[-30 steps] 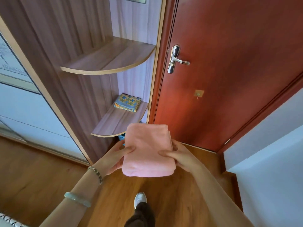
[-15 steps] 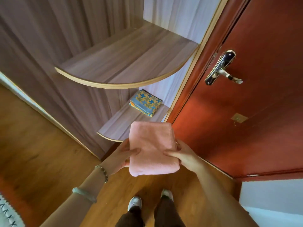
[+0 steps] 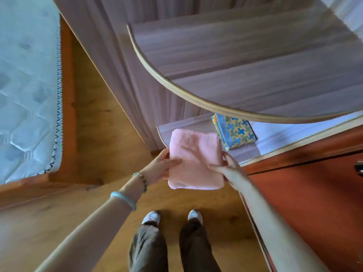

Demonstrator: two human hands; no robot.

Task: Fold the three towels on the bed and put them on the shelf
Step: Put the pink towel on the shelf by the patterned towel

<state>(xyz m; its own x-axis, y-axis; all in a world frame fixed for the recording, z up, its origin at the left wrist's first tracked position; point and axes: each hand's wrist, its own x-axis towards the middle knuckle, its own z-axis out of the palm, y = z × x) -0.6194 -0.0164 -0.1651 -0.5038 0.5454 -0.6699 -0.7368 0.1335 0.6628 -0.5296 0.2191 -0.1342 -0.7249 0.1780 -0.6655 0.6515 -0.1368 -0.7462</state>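
Head view: the folded pink towel (image 3: 195,160) was held flat between both hands at the front edge of the lower shelf (image 3: 167,128). Left hand (image 3: 159,167) pinched its left edge, thumb on top; right hand (image 3: 228,166) pinched its right edge. A patterned towel (image 3: 234,132) lay on that shelf, just beside.

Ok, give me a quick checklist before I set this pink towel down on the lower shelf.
1. Pink towel folded flat: ok.
2. Left hand and right hand both gripping its sides: ok.
3. Bare space on the lower shelf beside the patterned towel: ok.
4. Towel fully over the shelf: not ok, its near half overhangs the floor.
5. Headroom under the upper shelf: cannot tell.
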